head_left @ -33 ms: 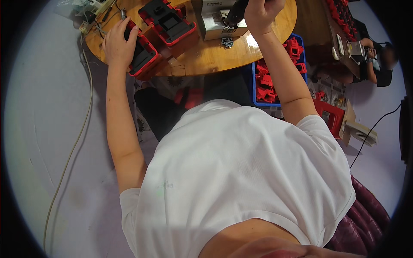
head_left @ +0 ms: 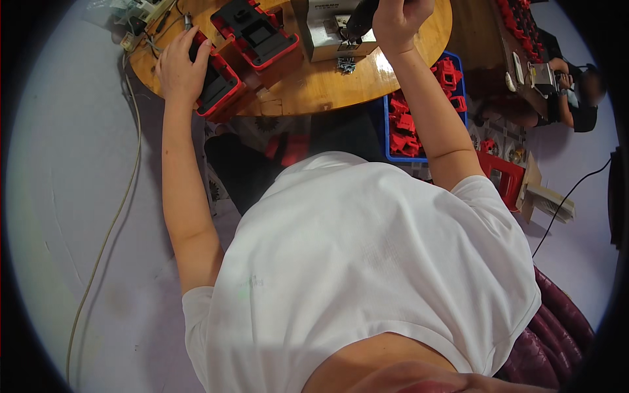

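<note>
My left hand is on a red-rimmed black plastic case at the table's near left, its fingers over the far left side and its thumb on top. A second red-and-black case stands just beyond it to the right. My right hand is closed around a black tool, whose kind I cannot make out because the frame's top edge cuts it off. The tool's lower end is over an open box with small metal pieces in it. Several small screws lie in front of the box.
The round wooden table has its curved edge towards me. A blue crate of red plastic parts stands below its right side. Cables hang at the left. Another person sits at the far right by a second table.
</note>
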{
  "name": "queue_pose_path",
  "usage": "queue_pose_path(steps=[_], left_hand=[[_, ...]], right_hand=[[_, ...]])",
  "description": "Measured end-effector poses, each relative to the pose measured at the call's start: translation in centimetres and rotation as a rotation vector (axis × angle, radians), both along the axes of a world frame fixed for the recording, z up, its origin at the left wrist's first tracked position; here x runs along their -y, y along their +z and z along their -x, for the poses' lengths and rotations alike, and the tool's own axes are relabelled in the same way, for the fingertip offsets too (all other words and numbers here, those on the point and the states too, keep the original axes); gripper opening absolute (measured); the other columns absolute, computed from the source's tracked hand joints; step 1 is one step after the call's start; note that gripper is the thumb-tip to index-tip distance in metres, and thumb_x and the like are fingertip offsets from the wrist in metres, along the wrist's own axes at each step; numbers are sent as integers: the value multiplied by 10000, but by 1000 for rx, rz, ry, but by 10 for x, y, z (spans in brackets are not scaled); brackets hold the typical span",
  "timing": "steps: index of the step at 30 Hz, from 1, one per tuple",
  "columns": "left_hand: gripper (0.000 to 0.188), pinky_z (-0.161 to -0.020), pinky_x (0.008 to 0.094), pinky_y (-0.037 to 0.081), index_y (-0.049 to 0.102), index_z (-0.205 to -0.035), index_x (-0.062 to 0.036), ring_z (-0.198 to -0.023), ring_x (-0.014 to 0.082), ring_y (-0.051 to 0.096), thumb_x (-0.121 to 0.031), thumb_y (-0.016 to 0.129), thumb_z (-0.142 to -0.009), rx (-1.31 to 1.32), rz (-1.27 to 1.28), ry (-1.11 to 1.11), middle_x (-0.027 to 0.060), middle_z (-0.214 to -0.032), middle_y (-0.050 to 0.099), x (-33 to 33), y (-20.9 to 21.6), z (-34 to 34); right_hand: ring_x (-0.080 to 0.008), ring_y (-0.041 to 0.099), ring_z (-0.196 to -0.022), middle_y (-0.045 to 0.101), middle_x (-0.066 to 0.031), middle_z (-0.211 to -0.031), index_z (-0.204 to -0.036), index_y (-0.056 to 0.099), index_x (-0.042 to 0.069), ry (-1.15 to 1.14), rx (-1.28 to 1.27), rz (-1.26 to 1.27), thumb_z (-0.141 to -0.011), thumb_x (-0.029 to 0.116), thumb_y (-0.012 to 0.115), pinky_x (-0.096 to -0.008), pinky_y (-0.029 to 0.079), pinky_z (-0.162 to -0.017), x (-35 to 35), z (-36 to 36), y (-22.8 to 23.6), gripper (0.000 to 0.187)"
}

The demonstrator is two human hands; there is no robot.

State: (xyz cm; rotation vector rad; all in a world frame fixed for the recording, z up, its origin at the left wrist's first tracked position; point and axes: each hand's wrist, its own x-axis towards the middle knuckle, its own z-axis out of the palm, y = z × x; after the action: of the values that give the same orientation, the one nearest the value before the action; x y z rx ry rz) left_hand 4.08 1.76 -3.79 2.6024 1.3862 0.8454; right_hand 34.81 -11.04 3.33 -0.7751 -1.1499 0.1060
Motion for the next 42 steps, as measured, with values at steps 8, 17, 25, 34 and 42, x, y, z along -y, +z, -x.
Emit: queue_pose_path(steps=[8, 17, 25, 34, 42], left_hand=[[469, -1105, 442, 292, 592, -1297, -183, -1267, 267, 487, -450, 566, -913, -13, 17, 18, 67, -1330, 575, 4, 2, -1], [441, -1066, 454, 329, 609, -1267, -166, -1228, 284, 514, -411, 595, -901, 24, 13, -20, 84, -1296, 589, 5, 1, 1], [453, -1066, 475, 322, 626, -1228, -116, -1232, 297, 503, -398, 615, -874, 55, -36, 30, 122, -1280, 579, 17, 12, -7], [460, -1091, 436, 308, 606, -1284, -168, -1256, 278, 500, -436, 581, -911, 6, 1, 25, 83, -1326, 580, 6, 6, -2], [456, -1109, 436, 290, 607, -1281, -169, -1259, 264, 494, -425, 580, -905, 9, 3, 19, 60, -1312, 585, 7, 7, -4]], right_hand=[[-122, 570, -642, 580, -55, -822, -1178, 448, 50, -96, -68, -4, -959, 421, 591, -265, 474, -560, 5, -13, -6, 455], [-122, 551, -655, 575, -47, -837, -1146, 456, 37, -10, 294, 66, -882, 258, 680, -259, 463, -581, 4, 7, -14, 411], [-100, 533, -687, 567, -45, -860, -1090, 445, 5, -1, 124, 100, -840, 98, 712, -251, 460, -626, -8, 2, -14, 378], [-107, 503, -608, 513, -32, -789, -1084, 421, 72, -26, 40, 25, -972, 339, 589, -263, 441, -539, -12, 0, -4, 335], [-100, 518, -596, 523, -26, -734, -1078, 466, 67, 135, -65, 202, -970, 374, 582, -261, 448, -534, -12, 9, 27, 346]])
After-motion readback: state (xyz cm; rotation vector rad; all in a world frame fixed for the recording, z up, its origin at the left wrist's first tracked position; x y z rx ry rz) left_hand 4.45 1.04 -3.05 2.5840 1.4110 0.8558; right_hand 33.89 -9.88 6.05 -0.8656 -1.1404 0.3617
